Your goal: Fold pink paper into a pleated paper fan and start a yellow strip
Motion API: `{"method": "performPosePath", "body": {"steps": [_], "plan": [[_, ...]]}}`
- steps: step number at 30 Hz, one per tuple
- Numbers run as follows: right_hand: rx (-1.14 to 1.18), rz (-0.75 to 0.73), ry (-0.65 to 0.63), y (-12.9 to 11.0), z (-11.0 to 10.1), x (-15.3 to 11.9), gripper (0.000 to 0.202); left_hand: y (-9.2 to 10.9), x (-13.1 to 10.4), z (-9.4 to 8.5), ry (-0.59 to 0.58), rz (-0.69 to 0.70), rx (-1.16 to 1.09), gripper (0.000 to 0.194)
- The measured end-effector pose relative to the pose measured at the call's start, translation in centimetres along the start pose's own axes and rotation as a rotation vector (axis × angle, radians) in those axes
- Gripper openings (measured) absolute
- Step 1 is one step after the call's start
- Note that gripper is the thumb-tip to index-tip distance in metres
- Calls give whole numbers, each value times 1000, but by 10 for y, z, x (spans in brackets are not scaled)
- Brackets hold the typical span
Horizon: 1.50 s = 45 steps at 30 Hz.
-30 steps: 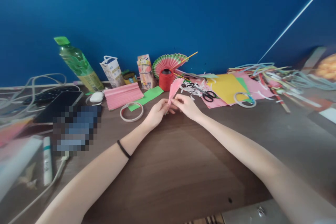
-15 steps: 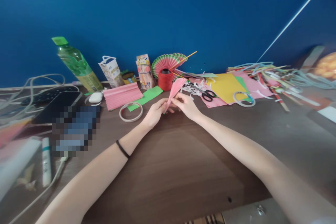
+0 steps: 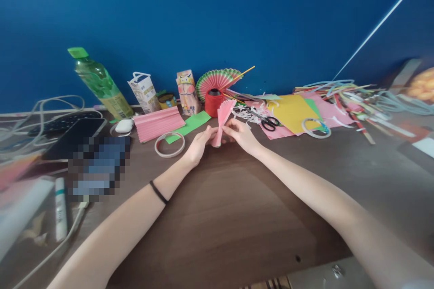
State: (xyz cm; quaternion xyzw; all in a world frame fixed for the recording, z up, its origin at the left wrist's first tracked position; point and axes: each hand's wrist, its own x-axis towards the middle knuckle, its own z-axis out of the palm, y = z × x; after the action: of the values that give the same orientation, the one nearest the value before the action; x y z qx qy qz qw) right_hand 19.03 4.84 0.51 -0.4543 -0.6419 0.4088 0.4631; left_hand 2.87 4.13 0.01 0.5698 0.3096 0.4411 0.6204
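Between my two hands stands a pink pleated paper, pinched narrow at its lower part and fanned out at the top. My left hand grips its lower left side, fingers closed. From the right, my right hand pinches the narrow part with thumb and forefinger. Just behind the paper is a red thread spool, and behind that a finished-looking pink and green paper fan. Left of my hands lie a green paper strip, a tape roll and another pleated pink sheet.
Black-handled scissors lie by white paper shreds and a yellow sheet. A second tape roll rests on the papers. To the left are a green bottle, a small carton, a phone and a marker.
The pink paper has turned more upright, and its top has spread into a clearer fan. My fingers have shifted slightly around its narrow part.
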Motion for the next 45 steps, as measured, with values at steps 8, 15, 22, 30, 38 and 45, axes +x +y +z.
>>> {"method": "performPosePath", "body": {"steps": [8,15,22,30,38,45], "plan": [[-42,-105,13,0,1,-2,26,-1,3,-2,63,-42,-91,36],[-21,-63,-34,-1,3,-1,23,-4,10,-8,221,-42,-289,21],[-134,-213,105,-10,8,-9,18,1,11,-8,260,-80,-386,11],[-365,-517,-147,-54,54,15,15,0,11,-14,322,-83,-469,8],[-977,-256,-601,-71,127,88,80,12,10,-7,452,-206,-510,25],[-1015,-207,-634,-57,138,108,88,11,9,-10,365,-195,-496,11]]}}
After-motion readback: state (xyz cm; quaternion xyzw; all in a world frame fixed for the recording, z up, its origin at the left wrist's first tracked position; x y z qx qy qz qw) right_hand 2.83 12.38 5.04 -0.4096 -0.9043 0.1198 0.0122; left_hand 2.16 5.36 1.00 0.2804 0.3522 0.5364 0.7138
